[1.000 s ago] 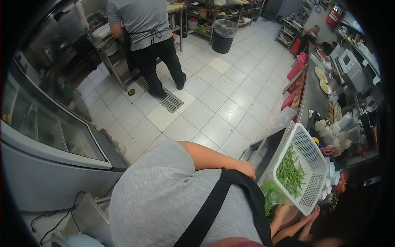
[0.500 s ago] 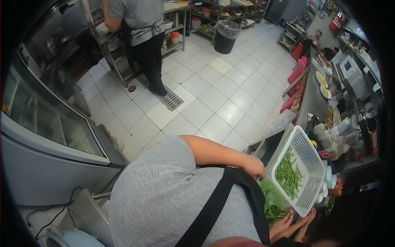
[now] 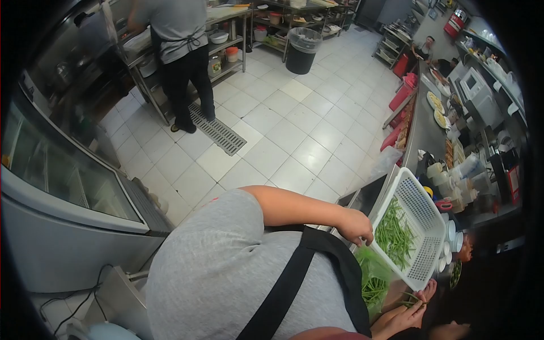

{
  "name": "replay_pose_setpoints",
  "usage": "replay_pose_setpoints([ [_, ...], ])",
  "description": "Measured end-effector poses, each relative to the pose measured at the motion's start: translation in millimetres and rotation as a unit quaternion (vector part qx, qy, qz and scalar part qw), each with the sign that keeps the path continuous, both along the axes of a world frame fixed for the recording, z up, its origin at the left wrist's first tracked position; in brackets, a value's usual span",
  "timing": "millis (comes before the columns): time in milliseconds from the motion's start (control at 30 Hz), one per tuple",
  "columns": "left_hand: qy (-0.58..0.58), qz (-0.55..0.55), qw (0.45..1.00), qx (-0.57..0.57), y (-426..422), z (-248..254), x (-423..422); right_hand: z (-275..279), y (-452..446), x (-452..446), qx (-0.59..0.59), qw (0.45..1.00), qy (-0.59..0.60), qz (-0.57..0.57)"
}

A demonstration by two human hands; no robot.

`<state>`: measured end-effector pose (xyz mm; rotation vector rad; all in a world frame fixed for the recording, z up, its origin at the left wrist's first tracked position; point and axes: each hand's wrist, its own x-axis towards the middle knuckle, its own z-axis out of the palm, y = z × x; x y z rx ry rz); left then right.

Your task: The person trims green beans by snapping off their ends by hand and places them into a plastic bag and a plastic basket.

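My left hand (image 3: pixel 356 225) has its fingers curled down at the near side of a white perforated plastic basket (image 3: pixel 426 249). Its fingertips meet the top of a green plastic bag (image 3: pixel 371 262); whatever they pinch is hidden. Cut green stems, like green beans (image 3: pixel 395 235), lie along the basket's near side. More green stems (image 3: pixel 373 289) show in the bag. At the lower right, two hands (image 3: pixel 399 320) are close together around a thin green stem (image 3: pixel 409 300). I cannot tell whether one of them is my right hand.
A steel counter (image 3: pixel 416 144) with plates, cups and containers runs along the right. A glass-door fridge (image 3: pixel 73 209) stands at left. A person in a grey shirt (image 3: pixel 175 34) works at a rack beyond the floor drain (image 3: pixel 218 133). A black bin (image 3: pixel 303 54) stands farther back.
My left hand has shifted slightly right, closer to the basket rim. At lower right, the hands have moved away from the bag's beans and now hold a stem between them. The standing person has shifted stance.
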<state>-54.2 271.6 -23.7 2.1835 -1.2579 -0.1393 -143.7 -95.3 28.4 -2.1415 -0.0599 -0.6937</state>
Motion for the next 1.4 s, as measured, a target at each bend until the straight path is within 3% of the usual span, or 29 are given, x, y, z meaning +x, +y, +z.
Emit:
replay_pose_setpoints([
  [133,0.036,-0.013,0.997,-0.070,-21,1,-1,1,38,-2,0.230,0.970,-0.069,-0.040],
  [233,0.015,-0.016,0.973,-0.230,-49,5,-4,-8,47,4,0.357,0.934,-0.037,0.008],
  [267,0.046,-0.013,0.973,-0.226,-59,7,-7,-10,64,-1,0.374,0.921,0.006,0.110],
  [333,0.110,0.000,0.969,-0.223,-75,13,-16,-19,96,-5,0.349,0.922,0.042,0.164],
  [433,0.389,-0.147,0.875,-0.247,-79,15,-22,-24,137,-7,0.219,0.957,0.021,0.190],
  [467,0.397,-0.085,0.903,-0.142,-78,8,-23,-28,144,-6,0.162,0.969,-0.001,0.188],
  [567,0.388,-0.058,0.916,-0.082,-80,-13,-28,-56,146,-1,0.190,0.961,0.043,0.197],
  [600,0.404,-0.076,0.905,-0.108,-81,-21,-28,-54,149,2,0.269,0.928,0.069,0.248],
  [667,0.432,-0.115,0.880,-0.162,-86,-33,-26,-48,156,4,0.368,0.905,0.057,0.206],
  [700,0.432,-0.106,0.886,-0.131,-85,-26,-27,-37,164,6,0.414,0.890,0.050,0.183],
  [800,0.438,-0.097,0.890,-0.086,-80,-9,-29,-26,168,15,0.430,0.886,0.013,0.175],
  [867,0.463,-0.121,0.869,-0.124,-84,-17,-31,-51,148,20,0.416,0.880,0.066,0.221],
  [933,0.438,-0.070,0.889,-0.111,-87,-16,-31,-55,148,16,0.423,0.873,0.106,0.219],
  [1067,0.420,-0.036,0.905,-0.055,-92,-12,-25,-62,144,12,0.276,0.934,0.083,0.208],
  [1167,0.238,-0.113,0.965,0.019,-82,-15,-13,-33,132,-2,0.097,0.964,0.167,0.185],
  [1200,0.207,-0.106,0.972,0.042,-77,-14,-15,-39,126,-5,0.111,0.958,0.191,0.181],
  [1267,0.135,-0.092,0.983,0.087,-65,-12,-18,-42,124,-13,-0.006,0.972,0.151,0.182],
  [1300,0.132,-0.082,0.983,0.098,-61,-18,-19,-43,128,-15,-0.064,0.972,0.133,0.182],
  [1400,0.150,-0.087,0.976,0.128,-53,-24,-22,-45,144,-26,-0.044,0.974,0.130,0.179],
])
